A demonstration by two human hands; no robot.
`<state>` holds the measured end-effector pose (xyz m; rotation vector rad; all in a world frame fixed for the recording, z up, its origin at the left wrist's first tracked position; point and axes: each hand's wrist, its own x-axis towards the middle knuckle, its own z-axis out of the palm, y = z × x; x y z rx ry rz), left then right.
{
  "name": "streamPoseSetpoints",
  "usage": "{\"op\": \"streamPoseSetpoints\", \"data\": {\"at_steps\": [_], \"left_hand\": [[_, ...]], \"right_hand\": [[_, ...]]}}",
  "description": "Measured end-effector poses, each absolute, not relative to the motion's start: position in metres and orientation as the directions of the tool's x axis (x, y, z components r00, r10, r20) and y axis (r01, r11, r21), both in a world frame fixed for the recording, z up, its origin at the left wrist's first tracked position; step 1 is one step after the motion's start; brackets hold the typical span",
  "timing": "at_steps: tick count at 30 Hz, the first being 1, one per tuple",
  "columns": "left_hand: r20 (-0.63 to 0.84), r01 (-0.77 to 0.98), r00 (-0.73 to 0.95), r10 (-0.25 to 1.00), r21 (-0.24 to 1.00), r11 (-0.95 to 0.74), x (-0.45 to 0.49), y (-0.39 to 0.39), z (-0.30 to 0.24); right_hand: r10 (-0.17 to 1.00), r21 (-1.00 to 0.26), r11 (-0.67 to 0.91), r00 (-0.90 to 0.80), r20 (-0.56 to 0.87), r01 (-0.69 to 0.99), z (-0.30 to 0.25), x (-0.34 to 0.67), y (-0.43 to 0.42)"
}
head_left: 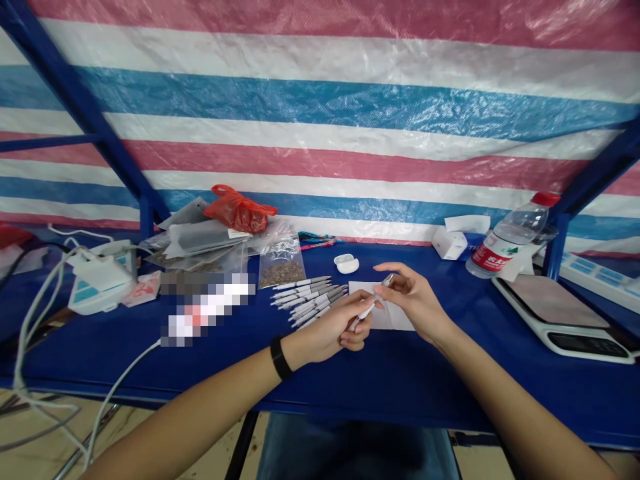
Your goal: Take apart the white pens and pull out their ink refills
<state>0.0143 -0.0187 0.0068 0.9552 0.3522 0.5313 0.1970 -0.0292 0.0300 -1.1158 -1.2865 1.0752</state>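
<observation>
Stripes of rosy red, white and blue run across a plastic tarpaulin [320, 100] behind a deep-blue table [425, 380] and an equally blue metal frame [103, 143]. A single white pen [367, 313] ends in silver; a heap of pens [313, 301] shows white and grey, near a plain white earbud case [347, 264]. Elsewhere, a bright red plastic bag [240, 212], a clear bottle [515, 233] with red cap [546, 199] and red-and-white label [490, 257], a white-bodied scale [555, 307], and a black wristband [280, 358].

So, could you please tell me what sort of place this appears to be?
Probably a makeshift workstation, judging by the striped plastic sheeting behind, the scale at the right and the cluster of pens.
</observation>
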Motion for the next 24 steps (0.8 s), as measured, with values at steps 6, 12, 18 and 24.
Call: {"op": "streamPoseSetpoints", "data": {"at_steps": [6,12,18,24], "left_hand": [[-0.041,-0.277,0.817,0.575,0.847,0.453,0.014,-0.019,0.008],[-0.055,-0.254,0.823,0.565,0.854,0.453,0.014,-0.021,0.008],[-0.089,-0.205,0.823,0.561,0.875,0.439,0.014,-0.022,0.009],[-0.094,-0.203,0.828,0.553,0.869,0.451,0.015,-0.022,0.008]], "right_hand": [[0.990,-0.976,0.142,0.007,0.143,-0.167,0.036,0.200,-0.031],[0.960,-0.941,0.264,0.151,0.235,-0.214,0.033,0.202,-0.028],[0.879,-0.888,0.425,0.313,0.359,-0.177,0.032,0.206,-0.023],[0.851,-0.851,0.458,0.404,0.337,-0.256,0.039,0.210,-0.023]]}}
